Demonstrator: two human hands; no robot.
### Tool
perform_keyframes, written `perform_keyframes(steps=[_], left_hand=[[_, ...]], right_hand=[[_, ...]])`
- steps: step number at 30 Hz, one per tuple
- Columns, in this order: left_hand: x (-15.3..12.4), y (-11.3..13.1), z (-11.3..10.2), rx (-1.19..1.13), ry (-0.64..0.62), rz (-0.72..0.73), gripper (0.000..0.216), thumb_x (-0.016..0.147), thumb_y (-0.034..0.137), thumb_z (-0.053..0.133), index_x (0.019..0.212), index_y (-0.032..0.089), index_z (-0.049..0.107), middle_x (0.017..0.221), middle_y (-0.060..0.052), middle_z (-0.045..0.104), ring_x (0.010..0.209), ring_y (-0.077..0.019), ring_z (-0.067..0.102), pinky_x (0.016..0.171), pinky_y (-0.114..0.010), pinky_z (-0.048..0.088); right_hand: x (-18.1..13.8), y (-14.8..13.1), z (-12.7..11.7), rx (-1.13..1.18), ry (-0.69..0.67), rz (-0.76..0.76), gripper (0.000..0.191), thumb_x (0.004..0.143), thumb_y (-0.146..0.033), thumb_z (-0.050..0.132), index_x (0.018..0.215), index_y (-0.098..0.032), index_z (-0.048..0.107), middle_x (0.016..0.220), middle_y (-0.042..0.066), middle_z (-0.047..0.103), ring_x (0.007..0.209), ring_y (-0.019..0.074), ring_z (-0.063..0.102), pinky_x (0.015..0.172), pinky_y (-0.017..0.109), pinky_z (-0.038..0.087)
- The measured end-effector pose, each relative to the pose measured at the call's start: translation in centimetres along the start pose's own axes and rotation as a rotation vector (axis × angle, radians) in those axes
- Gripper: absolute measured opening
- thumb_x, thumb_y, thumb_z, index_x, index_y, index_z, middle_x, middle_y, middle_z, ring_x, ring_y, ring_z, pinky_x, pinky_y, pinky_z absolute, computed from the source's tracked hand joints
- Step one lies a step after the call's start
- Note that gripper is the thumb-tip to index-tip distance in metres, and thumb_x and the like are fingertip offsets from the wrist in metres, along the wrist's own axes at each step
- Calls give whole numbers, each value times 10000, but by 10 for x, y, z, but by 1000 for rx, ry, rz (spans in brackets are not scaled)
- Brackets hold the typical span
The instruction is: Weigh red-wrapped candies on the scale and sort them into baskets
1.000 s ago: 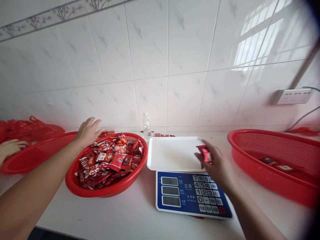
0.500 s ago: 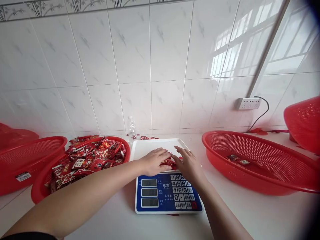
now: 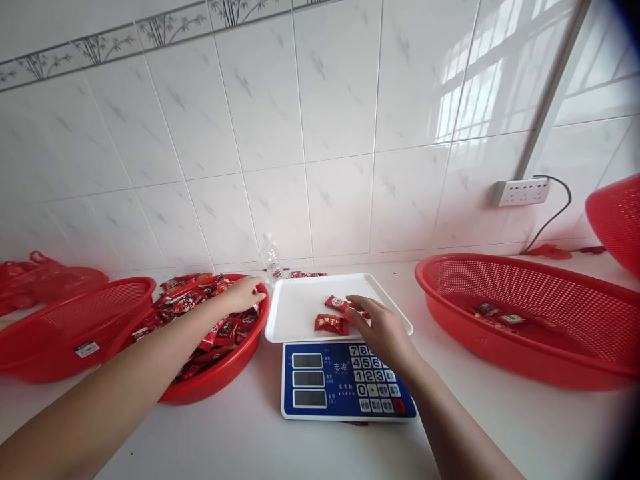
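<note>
Over the right rim of a red basket [image 3: 215,393] full of red snack packets [image 3: 200,350], my left hand [image 3: 245,294] is held with its fingers loosely apart and nothing visible in them. My right hand [image 3: 383,330] hovers at the right of the scale's white tray [image 3: 293,307], thumb and fingers apart. Beside its fingertips are a small red packet [image 3: 337,303] and another red packet [image 3: 331,325]; more red wrapper shows partly under the fingers. Below the tray is the scale's blue keypad panel [image 3: 341,390], with three displays on its left.
A red basket [image 3: 500,357] on the right holds a few packets. Another red basket [image 3: 55,353] stands at far left, near red plastic bags [image 3: 65,277]. A clear bottle [image 3: 273,259] stands behind the scale. A power strip [image 3: 523,193] is on the tiled wall.
My left hand has moved left from the tray to the packet basket. My right hand stays by the tray, where packets are now uncovered. The view has shifted slightly.
</note>
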State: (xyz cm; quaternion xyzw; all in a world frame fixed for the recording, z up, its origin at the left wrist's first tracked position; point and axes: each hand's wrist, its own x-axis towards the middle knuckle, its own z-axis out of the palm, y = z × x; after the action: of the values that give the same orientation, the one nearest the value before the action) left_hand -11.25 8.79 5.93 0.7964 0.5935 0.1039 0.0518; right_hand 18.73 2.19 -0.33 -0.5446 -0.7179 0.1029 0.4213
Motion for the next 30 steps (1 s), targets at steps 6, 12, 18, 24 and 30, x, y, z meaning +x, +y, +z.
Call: perform_keyframes(steps=[6,12,18,24,30], left_hand=[[-11,-31,2,58,-57,-109,179,686,368,629,746,201,608,878,-45,648,779,-201,599,684,-269,437],[-14,-35,-3,-12,-104,-144,207,633,223,624,834,211,577,792,12,624,706,-160,583,588,-218,424],[-21,-30,-21,48,-80,-164,399,592,54,541,949,230,572,882,1,595,689,-145,572,558,-210,420],[-28,-19,-20,272,30,-161,278,626,26,497,795,199,635,1072,-102,557,1037,-283,515,867,-392,407],[-21,0,3,384,-108,-74,116,656,156,590,732,197,667,885,-111,636,862,-266,581,758,-350,448]], right_hand=[[1,0,0,50,-11,31,299,875,-405,435,1055,-254,620,1041,42,685,830,201,657,688,322,508],[1,0,0,54,-4,32,301,867,-413,438,1033,-253,632,1013,45,694,826,209,662,686,333,512],[2,-2,-1,65,4,26,310,862,-412,432,1033,-252,635,996,49,701,867,221,657,701,343,514],[2,-2,-1,65,12,24,308,852,-430,439,1014,-262,640,996,37,706,827,223,670,678,342,520],[2,-1,0,56,-8,48,315,855,-437,428,1020,-265,633,999,29,705,835,225,665,678,349,519]])
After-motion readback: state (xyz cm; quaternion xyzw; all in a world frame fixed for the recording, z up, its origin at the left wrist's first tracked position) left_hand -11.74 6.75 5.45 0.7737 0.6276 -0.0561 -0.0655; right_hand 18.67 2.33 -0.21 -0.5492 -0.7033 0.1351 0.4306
